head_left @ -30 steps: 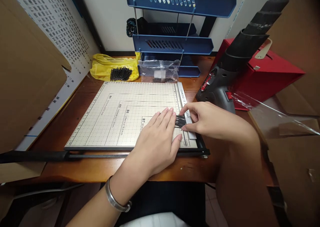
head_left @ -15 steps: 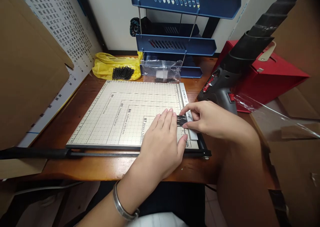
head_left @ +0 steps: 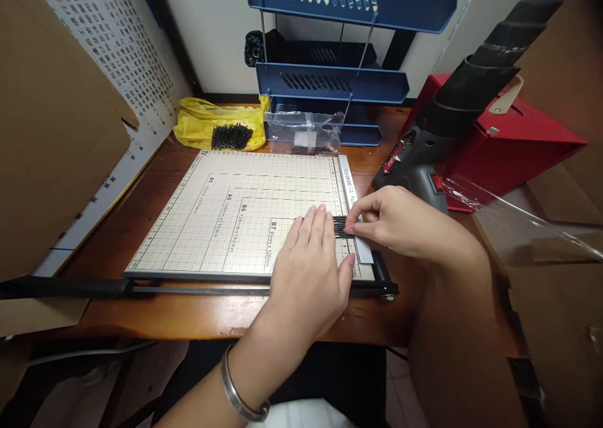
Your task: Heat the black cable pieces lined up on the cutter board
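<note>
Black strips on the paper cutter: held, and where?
The left hand covers the black strips at left; the right hand touches them near their right ends, pinch unclear.

In the centre of the frame, the left hand [head_left: 308, 268] lies flat over thin black pieces [head_left: 340, 227] on the paper cutter [head_left: 188, 227]. At its right, the right hand [head_left: 391, 219] touches these pieces with the fingers. Blue trays [head_left: 330, 82] stand at upper middle, and a red box [head_left: 513, 145] is at upper right.

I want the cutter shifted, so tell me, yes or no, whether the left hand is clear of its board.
No, the left hand lies flat over the cutter's board.
</note>
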A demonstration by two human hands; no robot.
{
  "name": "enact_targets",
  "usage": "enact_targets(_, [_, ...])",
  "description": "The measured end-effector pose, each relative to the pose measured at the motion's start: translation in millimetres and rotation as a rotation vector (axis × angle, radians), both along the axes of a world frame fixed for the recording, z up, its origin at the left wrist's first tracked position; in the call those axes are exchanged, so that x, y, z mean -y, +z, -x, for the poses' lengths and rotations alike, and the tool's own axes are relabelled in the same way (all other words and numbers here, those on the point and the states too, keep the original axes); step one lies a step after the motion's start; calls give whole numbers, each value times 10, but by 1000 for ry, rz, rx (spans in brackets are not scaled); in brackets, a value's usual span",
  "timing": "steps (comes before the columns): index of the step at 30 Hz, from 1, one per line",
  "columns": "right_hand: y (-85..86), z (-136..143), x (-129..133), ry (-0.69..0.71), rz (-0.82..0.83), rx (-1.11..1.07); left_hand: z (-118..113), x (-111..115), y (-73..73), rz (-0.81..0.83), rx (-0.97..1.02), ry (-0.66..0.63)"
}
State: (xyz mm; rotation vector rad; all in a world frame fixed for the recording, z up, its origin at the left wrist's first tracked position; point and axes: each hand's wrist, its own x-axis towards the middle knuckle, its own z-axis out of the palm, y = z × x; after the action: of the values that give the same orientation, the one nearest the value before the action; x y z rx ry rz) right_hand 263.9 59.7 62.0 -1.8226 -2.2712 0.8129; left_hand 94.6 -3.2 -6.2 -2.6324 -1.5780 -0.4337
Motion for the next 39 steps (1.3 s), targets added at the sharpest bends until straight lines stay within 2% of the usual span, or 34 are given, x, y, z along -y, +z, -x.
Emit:
enact_targets(3, [4, 2, 6, -5, -2, 15, 34, -15, 23, 22, -7, -46])
enact_targets(11, [12, -26, 3, -26, -147, -12, 36, -24, 20, 29, -12, -68])
enact_targets(18, [27, -26, -10, -39, -127, -8, 97, -52, 49, 27, -33, -139])
enact_targets(27, [8, -16, -30, -4, -130, -30, 200, -105, 119, 121, -53, -219])
enact_targets(32, [-52, -29, -66, -2, -158, -139, 190, -106, 92, 90, -47, -213])
enact_targets(39, [-119, -78, -113, 10, -110, -142, 197, -74, 68, 32, 11, -162])
